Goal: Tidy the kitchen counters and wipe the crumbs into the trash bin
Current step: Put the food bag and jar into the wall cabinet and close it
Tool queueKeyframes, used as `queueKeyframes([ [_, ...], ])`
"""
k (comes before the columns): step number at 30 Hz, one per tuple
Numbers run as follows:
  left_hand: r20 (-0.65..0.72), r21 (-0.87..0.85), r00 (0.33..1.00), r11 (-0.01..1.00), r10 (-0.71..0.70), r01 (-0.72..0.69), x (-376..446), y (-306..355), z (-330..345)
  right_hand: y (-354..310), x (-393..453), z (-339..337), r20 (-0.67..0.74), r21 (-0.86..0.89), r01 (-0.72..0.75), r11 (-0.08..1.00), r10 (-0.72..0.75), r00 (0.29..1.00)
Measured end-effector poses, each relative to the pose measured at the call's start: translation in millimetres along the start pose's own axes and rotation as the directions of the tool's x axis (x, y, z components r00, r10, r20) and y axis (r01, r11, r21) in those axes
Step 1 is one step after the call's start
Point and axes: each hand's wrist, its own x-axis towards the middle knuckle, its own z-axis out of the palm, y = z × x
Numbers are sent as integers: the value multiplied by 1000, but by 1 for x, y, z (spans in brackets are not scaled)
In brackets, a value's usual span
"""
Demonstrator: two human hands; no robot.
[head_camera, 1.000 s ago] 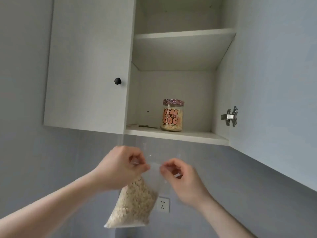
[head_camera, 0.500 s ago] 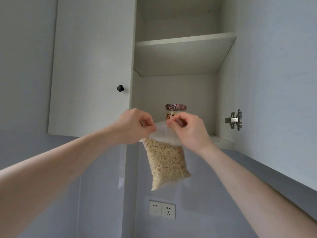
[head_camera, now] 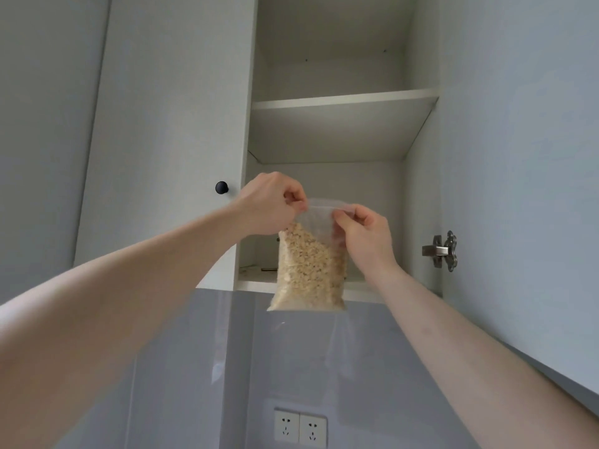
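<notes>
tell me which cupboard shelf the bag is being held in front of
The lower shelf. The bag, pinched by the left hand and right hand, hangs before it; the upper shelf sits well above.

**Pale Greys, White Shelves, Beige Flakes**

Clear plastic bag (head_camera: 311,254), filled with beige, speckled flakes. White cabinet interior and shelf (head_camera: 343,98). Pale grey-blue closed door (head_camera: 168,124) with black round knob (head_camera: 221,187). Silvery metal hinge (head_camera: 442,251). Glossy grey wall panel (head_camera: 181,367) below. White double socket (head_camera: 299,427) with dark slots.
</notes>
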Motion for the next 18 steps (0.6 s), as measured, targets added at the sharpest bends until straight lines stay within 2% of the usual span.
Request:
queueKeyframes([
  [5, 4, -137, 993, 983, -119, 118, 22, 4, 16, -3, 36, 8, -236, 11, -39, 999, 41, 971],
  [8, 123, -225, 966, 942, -228, 251, 24, -1, 34, 11, 57, 0, -475, 63, -59, 996, 82, 876],
  [10, 198, -235, 945, 923, -260, 304, 20, -10, 52, 20, 63, -6, -578, 51, -83, 995, 98, 810],
  [15, 308, -150, 893, 910, -328, 387, 1, -43, 107, 45, 74, -10, -576, -105, -85, 991, 10, 817],
  [18, 328, -121, 866, 893, -377, 434, -10, -54, 134, 63, 80, -15, -572, -183, -92, 979, -30, 820],
])
